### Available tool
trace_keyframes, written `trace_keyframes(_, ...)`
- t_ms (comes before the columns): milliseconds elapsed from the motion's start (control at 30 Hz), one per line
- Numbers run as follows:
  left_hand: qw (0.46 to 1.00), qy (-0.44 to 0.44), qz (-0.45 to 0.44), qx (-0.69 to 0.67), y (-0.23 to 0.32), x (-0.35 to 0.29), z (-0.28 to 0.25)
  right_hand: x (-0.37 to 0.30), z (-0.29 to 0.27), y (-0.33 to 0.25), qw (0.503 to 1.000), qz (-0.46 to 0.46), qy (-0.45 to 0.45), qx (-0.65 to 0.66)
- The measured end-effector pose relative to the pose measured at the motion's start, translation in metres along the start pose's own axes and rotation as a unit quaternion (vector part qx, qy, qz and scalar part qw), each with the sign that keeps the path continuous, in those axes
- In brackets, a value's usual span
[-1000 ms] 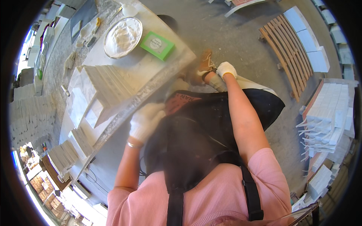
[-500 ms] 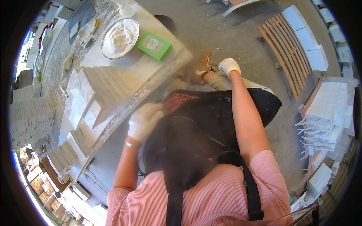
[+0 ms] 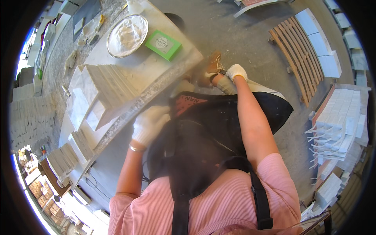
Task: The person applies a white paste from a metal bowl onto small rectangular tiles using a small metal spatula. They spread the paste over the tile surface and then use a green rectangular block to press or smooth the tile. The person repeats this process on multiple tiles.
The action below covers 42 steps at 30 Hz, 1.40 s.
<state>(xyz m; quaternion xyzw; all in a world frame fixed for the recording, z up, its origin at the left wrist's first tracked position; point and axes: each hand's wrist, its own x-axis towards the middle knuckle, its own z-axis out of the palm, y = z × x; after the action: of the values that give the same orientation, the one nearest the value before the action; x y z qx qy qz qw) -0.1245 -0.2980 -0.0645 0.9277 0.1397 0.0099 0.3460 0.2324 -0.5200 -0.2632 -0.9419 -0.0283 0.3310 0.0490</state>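
My left hand [image 3: 150, 124], in a white knit glove, rests against the left side of the black apron [image 3: 211, 137] over my lap. Its fingers are loosely bent and slightly apart, with nothing visible between them. My right hand [image 3: 237, 72], gloved the same way, lies curled over my knee, its fingers folded in and no object showing. To the left stands a stone-topped table [image 3: 172, 72]. On it are a round metal bowl [image 3: 127, 36] of white powder, a green box [image 3: 163, 45] and a row of pale stone tiles [image 3: 107, 88] standing on edge.
More tile stacks [image 3: 62, 162] stand along the table's near left end. Across the floor at right are a slatted wooden pallet [image 3: 297, 58] and bundled white pieces [image 3: 338, 117] on a rack. A loose glove [image 3: 70, 60] lies beyond the bowl.
The view has shifted slightly, so the table things sit a little differently in the picture. Both hands stay in about the same places, and nothing is picked up or put down.
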Motion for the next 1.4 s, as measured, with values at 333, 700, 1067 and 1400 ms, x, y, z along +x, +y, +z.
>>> trace_keyframes(333, 1.0, -0.023, -0.018, 0.001, 0.005, 0.004, -0.003, 0.01, 0.011, 0.003, 0.999, 0.016, 0.015, 0.033)
trace_keyframes(700, 1.0, -0.027, -0.01, 0.001, 0.008, 0.006, -0.005, 0.018, 0.02, -0.001, 0.999, -0.004, -0.033, -0.014)
trace_keyframes(1067, 0.999, -0.027, -0.019, -0.015, 0.005, 0.007, -0.001, 0.041, 0.017, 0.027, 0.98, -0.193, -0.015, 0.056)
trace_keyframes(1400, 0.996, -0.014, -0.007, -0.093, -0.006, 0.032, 0.031, -0.045, -0.029, 0.005, 0.824, -0.083, 0.011, 0.561)
